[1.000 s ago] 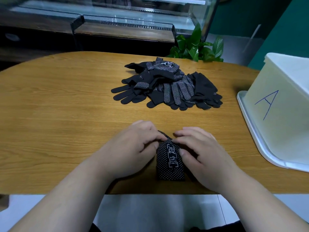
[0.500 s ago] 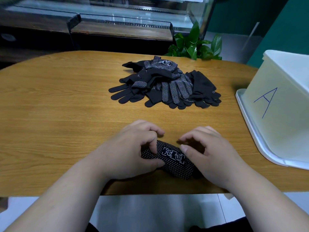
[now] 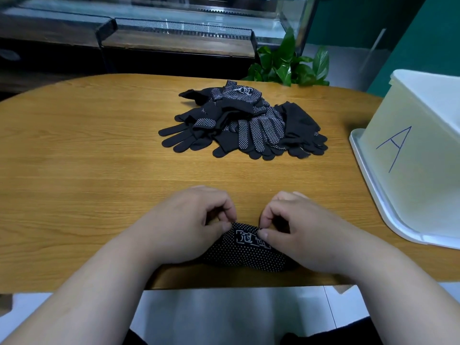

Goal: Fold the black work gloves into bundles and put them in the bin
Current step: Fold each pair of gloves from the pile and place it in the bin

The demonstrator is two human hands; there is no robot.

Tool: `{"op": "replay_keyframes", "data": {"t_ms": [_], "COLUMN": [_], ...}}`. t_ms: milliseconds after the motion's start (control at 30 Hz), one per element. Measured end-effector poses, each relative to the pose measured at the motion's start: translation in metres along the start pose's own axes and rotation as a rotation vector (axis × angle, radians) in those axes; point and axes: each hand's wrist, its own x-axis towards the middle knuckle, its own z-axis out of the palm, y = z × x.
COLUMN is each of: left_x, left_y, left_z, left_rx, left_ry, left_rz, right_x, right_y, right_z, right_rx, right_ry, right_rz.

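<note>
A long wooden table with rounded corners and a warm oak grain (image 3: 74, 170) fills the room's middle. Behind its far edge runs a dark cabinet with a glass case on top (image 3: 154, 33), and a green leafy plant (image 3: 288, 66) stands between that cabinet and a teal wall on the right. At the table's right edge sits a white translucent plastic bin marked with a blue letter A (image 3: 408, 155), resting on a white lid-like tray that reaches near the front edge.

A loose heap of black work gloves with white grip dots (image 3: 244, 123) lies toward the far side, well apart from the bin and from the hands. Bare wood stretches wide on the left and between the heap and the near edge.

Close to the near edge, a black dotted glove bundle with a white printed label (image 3: 246, 250) lies on the wood. The left hand (image 3: 189, 227) pinches its upper rim with curled thumb and fingers; the right hand (image 3: 301, 232) grips the same rim beside it, thumb pressed on the label. Pale floor shows below the table edge.
</note>
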Motion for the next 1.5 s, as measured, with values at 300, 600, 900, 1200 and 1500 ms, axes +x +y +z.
{"op": "replay_keyframes", "data": {"t_ms": [300, 600, 900, 1200, 1500], "left_x": [0.000, -0.002, -0.001, -0.003, -0.005], "left_y": [0.002, 0.003, 0.004, 0.006, 0.035], "left_z": [-0.003, -0.008, -0.006, -0.002, -0.015], "left_rx": [0.193, 0.134, -0.080, -0.293, -0.598], "left_ry": [-0.109, -0.184, -0.233, -0.174, -0.003], "left_rz": [0.001, 0.028, 0.018, -0.076, -0.189], "right_x": [-0.001, -0.009, -0.015, -0.020, -0.046], "right_y": [-0.006, -0.006, -0.001, 0.008, 0.009], "right_z": [-0.004, -0.007, -0.011, -0.011, -0.027], "right_rx": [-0.073, -0.067, 0.254, 0.429, 0.811], "right_ry": [-0.101, -0.126, -0.017, 0.127, 0.150], "right_rz": [-0.008, -0.039, 0.004, -0.090, -0.102]}}
